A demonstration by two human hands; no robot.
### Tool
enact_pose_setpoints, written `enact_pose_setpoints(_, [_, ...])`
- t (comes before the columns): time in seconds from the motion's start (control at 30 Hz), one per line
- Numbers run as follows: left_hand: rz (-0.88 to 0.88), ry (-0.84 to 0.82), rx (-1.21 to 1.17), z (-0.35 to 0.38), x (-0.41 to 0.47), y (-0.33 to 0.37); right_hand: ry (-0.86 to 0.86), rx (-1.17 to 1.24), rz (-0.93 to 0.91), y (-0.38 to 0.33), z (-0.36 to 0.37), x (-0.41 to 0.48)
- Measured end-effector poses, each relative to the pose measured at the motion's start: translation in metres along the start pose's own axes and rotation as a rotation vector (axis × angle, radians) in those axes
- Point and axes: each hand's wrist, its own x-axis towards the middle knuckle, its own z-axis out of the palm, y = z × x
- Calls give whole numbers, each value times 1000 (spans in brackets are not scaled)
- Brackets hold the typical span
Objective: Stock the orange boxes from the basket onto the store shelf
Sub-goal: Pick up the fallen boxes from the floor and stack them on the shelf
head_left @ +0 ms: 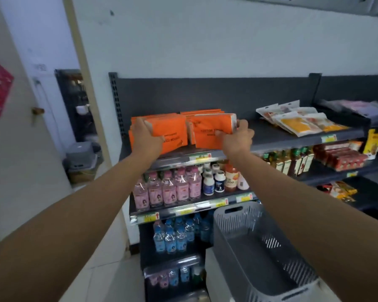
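Two groups of orange boxes stand upright on the top shelf of the dark store rack. My left hand grips the front box of the left group at its left side. My right hand holds the front box of the right group, fingers at its right end and thumb on its face. More orange boxes stand behind both. The grey slotted basket sits low at the right, below my right forearm, and shows no boxes inside.
Flat snack pouches lie on the top shelf to the right. Pink bottles and small jars fill the second shelf, blue water bottles the one below. A doorway and a door are at the left.
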Motion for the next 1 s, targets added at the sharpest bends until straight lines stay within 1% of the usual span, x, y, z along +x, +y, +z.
enact_pose_setpoints(0.1, [-66, 33, 13, -17, 16, -21, -46, 34, -21, -3, 31, 9])
enact_pose_setpoints(0.23, [-190, 61, -74, -29, 32, -45, -98, 59, -37, -3, 59, 29])
enact_pose_setpoints(0.37, [-280, 93, -138, -27, 44, -54, -143, 69, -60, 4, 78, 57])
enact_pose_setpoints(0.53, [-288, 143, -73, -17, 60, -56, -277, 77, -76, 15, 98, 93])
enact_pose_setpoints(0.67, [-333, 174, -47, -2, 63, -62, -409, 54, -56, 27, 116, 106])
enact_pose_setpoints(0.87, [-376, 166, -44, 2, 71, -75, -503, -87, -43, 36, 149, 105])
enact_pose_setpoints(1.0, [-388, 116, -56, 3, 87, -90, -502, -160, -55, 38, 163, 107])
